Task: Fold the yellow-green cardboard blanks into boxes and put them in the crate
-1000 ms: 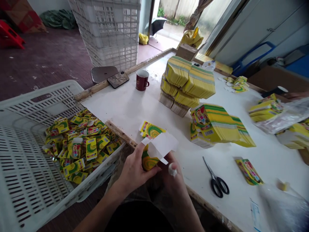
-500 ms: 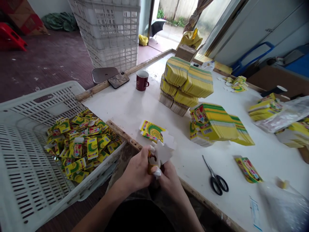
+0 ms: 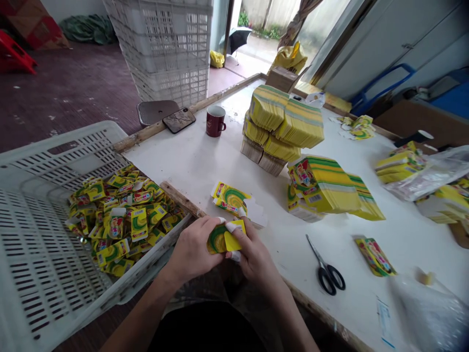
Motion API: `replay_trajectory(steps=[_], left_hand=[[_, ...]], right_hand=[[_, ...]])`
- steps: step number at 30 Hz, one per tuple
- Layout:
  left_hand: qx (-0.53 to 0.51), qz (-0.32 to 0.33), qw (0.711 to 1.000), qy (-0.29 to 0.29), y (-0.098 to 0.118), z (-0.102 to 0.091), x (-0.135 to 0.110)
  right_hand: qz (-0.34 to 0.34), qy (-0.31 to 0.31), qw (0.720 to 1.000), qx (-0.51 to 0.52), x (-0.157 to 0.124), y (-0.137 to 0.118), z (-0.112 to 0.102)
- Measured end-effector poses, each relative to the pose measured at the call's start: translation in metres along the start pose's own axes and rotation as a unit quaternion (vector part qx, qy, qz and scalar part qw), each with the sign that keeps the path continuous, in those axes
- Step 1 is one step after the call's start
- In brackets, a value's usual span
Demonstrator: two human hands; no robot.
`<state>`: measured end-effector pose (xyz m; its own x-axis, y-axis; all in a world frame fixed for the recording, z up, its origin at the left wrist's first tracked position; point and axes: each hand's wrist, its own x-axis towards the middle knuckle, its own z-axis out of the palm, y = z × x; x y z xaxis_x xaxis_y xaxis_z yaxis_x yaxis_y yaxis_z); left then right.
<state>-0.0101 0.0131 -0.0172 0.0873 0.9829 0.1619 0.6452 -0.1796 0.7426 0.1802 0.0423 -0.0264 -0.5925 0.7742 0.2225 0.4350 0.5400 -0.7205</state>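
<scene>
Between my two hands is a small yellow and green cardboard box (image 3: pixel 217 239), held just over the table's front edge. My left hand (image 3: pixel 196 247) is closed around its left side. My right hand (image 3: pixel 254 252) grips its right end, thumb and fingers pressed on a yellow flap. White wrapping covers several of my fingertips. Just beyond my hands, an unfolded carton (image 3: pixel 232 196) of the same print lies on the white table (image 3: pixel 176 161). Left of me, a white plastic crate (image 3: pixel 47 244) holds a heap of small yellow boxes (image 3: pixel 137 220).
Stacked flat cartons (image 3: pixel 286 117) stand mid-table, with more cartons (image 3: pixel 326 186) nearer. Black-handled scissors (image 3: pixel 330 278), a single carton (image 3: pixel 373 256) and a clear plastic bag (image 3: pixel 432 308) lie right. A maroon mug (image 3: pixel 215 122) and a phone (image 3: pixel 179 120) sit far left. Tall white crates (image 3: pixel 168 54) rise behind.
The carton in my hands has turned: its white inner flaps faced up before, and now its printed yellow side shows. My right hand has shifted up onto its end.
</scene>
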Motion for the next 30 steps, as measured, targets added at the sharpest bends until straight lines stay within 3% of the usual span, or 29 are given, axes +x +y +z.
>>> replay_trajectory(steps=[6, 11, 14, 16, 17, 19, 21, 22, 25, 30], left_hand=[[-0.009, -0.001, 0.999, -0.033, 0.003, -0.006, 0.004], [0.001, -0.013, 1.000, -0.006, 0.004, -0.001, 0.005], [-0.098, -0.036, 0.994, 0.025, 0.000, 0.002, 0.000], [-0.251, -0.071, 0.958, 0.116, -0.002, 0.005, -0.003], [-0.344, -0.086, 0.916, 0.187, -0.003, 0.006, -0.003], [-0.511, -0.107, 0.790, 0.322, -0.005, 0.006, -0.001], [-0.610, -0.133, 0.686, 0.373, -0.004, 0.006, 0.003], [-0.638, -0.156, 0.660, 0.365, -0.003, 0.007, 0.004], [-0.661, -0.203, 0.661, 0.292, -0.001, 0.011, 0.003], [-0.637, -0.211, 0.705, 0.230, 0.000, 0.026, -0.005]], right_hand=[[-0.007, -0.060, 0.996, 0.063, 0.007, -0.003, -0.023], [0.055, 0.017, 0.996, 0.074, 0.004, -0.010, -0.001], [0.056, 0.023, 0.991, 0.121, 0.005, -0.010, 0.007], [0.061, 0.046, 0.987, 0.139, 0.010, -0.005, 0.003], [0.072, 0.073, 0.987, 0.127, 0.014, -0.001, 0.000], [0.109, 0.140, 0.983, 0.055, 0.023, 0.010, -0.006], [0.146, 0.166, 0.974, -0.052, 0.032, 0.022, -0.009], [0.155, 0.152, 0.971, -0.101, 0.035, 0.027, -0.008], [0.157, 0.104, 0.965, -0.182, 0.042, 0.036, -0.002], [0.162, 0.132, 0.963, -0.171, 0.044, 0.037, 0.004]])
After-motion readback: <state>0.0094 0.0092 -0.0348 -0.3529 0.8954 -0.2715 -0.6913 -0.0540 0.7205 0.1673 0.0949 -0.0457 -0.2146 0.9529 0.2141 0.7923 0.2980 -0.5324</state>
